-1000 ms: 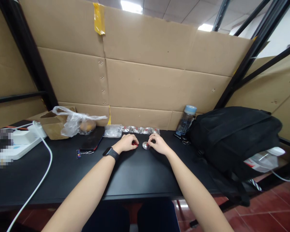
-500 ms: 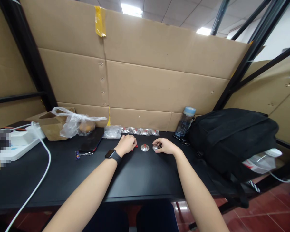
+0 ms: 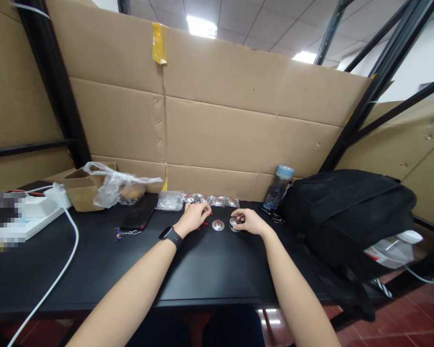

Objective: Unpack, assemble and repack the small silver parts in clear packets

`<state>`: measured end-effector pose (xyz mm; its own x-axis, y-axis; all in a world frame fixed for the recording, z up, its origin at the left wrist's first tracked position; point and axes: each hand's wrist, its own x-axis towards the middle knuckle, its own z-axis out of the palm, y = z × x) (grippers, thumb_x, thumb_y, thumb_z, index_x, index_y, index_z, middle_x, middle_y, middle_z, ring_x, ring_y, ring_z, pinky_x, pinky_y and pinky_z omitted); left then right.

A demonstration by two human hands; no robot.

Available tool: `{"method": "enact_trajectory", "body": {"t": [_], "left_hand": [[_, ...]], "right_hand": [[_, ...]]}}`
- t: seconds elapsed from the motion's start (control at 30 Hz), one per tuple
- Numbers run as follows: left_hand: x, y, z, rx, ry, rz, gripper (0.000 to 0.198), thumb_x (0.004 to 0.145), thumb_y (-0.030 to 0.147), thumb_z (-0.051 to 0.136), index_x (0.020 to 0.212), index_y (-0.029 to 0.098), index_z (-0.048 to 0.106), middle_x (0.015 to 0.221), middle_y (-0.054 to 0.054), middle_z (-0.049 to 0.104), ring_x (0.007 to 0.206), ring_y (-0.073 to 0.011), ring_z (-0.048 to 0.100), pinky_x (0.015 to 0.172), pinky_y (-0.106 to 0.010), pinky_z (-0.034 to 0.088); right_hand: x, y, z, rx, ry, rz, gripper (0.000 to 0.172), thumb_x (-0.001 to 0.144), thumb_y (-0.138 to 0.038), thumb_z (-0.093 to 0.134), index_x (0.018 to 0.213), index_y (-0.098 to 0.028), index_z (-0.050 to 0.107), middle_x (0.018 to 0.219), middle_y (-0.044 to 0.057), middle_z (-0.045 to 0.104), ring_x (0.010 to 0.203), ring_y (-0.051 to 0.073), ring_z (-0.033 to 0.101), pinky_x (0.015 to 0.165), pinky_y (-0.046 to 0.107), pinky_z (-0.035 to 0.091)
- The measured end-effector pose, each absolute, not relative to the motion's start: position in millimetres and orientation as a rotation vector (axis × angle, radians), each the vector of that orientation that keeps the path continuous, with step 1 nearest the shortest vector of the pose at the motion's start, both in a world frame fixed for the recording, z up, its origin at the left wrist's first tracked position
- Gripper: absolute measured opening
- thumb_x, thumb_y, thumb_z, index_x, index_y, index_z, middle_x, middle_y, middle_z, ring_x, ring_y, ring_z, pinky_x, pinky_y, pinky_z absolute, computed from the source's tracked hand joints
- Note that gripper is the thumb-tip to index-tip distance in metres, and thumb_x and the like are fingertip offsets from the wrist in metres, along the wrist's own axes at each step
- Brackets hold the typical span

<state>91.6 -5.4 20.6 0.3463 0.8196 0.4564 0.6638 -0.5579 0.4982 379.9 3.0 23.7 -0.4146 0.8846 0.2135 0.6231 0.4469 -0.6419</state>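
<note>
My left hand, a black watch on its wrist, rests on the black table with fingers curled over small red pieces. A small silver disc with a red centre lies on the table between my hands, touched by neither. My right hand pinches a second silver disc just right of the first. Behind both hands a row of small clear packets with silver and red parts lies along the cardboard wall.
A black backpack fills the table's right side, with a blue-capped water bottle beside it. At left are a phone, a key ring, a clear plastic bag against a cardboard box, a white power strip and cable.
My right hand let go of the first disc, moved right and took up a second disc. My left hand shifted slightly toward the back. The head camera tilted a little.
</note>
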Motion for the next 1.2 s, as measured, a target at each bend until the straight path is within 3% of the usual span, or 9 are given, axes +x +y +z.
{"method": "enact_trajectory", "body": {"t": [0.13,0.3,0.43,0.73,0.93,1.2], "left_hand": [[97.2,-7.2,26.0,2.192,1.196,1.182,0.01,0.086,0.03,0.068,0.085,0.023,0.075,0.09,-0.003,0.078,0.089,-0.0231,0.071,0.091,-0.036,0.047],[101.1,-3.9,28.1,1.814,1.021,1.433,0.018,0.077,0.036,0.078,0.082,0.019,0.077,0.089,-0.006,0.078,0.088,-0.025,0.072,0.089,-0.039,0.052],[104.2,-4.8,29.1,1.745,0.95,1.423,0.02,0.072,0.035,0.081,0.082,0.018,0.076,0.088,-0.007,0.078,0.089,-0.0248,0.072,0.09,-0.04,0.054],[113.2,-1.5,18.5,1.763,0.887,1.365,0.024,0.082,0.04,0.072,0.091,0.017,0.075,0.096,-0.008,0.078,0.094,-0.0252,0.071,0.093,-0.04,0.053],[118.1,-7.7,20.3,1.772,0.814,1.398,0.025,0.087,0.042,0.069,0.093,0.018,0.073,0.107,-0.008,0.075,0.105,-0.0243,0.066,0.102,-0.039,0.047],[121.7,-8.7,19.6,1.887,0.853,1.472,0.02,0.09,0.037,0.066,0.088,0.018,0.071,0.099,-0.008,0.07,0.102,-0.023,0.063,0.1,-0.039,0.046]], "right_hand": [[365.0,-3.9,32.8,-1.174,-2.097,0.6,0.034,0.066,-0.029,0.083,0.099,-0.021,0.076,0.092,0.003,0.077,0.089,0.022,0.07,0.085,0.036,0.049],[334.4,-12.7,36.7,-1.02,-1.881,0.557,0.042,0.071,-0.032,0.081,0.111,-0.024,0.071,0.108,0.006,0.076,0.1,0.024,0.069,0.084,0.036,0.049],[313.7,-16.8,31.3,-0.873,-1.8,0.662,0.043,0.076,-0.033,0.079,0.116,-0.025,0.066,0.121,0.008,0.071,0.11,0.024,0.067,0.088,0.036,0.05],[295.8,-24.2,28.6,-0.786,-1.637,0.832,0.049,0.071,-0.042,0.084,0.112,-0.024,0.065,0.124,0.011,0.07,0.115,0.027,0.068,0.101,0.044,0.051],[297.5,-25.8,32.4,-0.797,-1.605,0.85,0.046,0.067,-0.041,0.087,0.105,-0.023,0.068,0.122,0.01,0.071,0.113,0.027,0.068,0.099,0.042,0.054],[298.4,-24.9,31.0,-0.793,-1.556,0.842,0.043,0.063,-0.037,0.09,0.099,-0.021,0.074,0.11,0.009,0.075,0.104,0.027,0.071,0.094,0.042,0.056]]}}
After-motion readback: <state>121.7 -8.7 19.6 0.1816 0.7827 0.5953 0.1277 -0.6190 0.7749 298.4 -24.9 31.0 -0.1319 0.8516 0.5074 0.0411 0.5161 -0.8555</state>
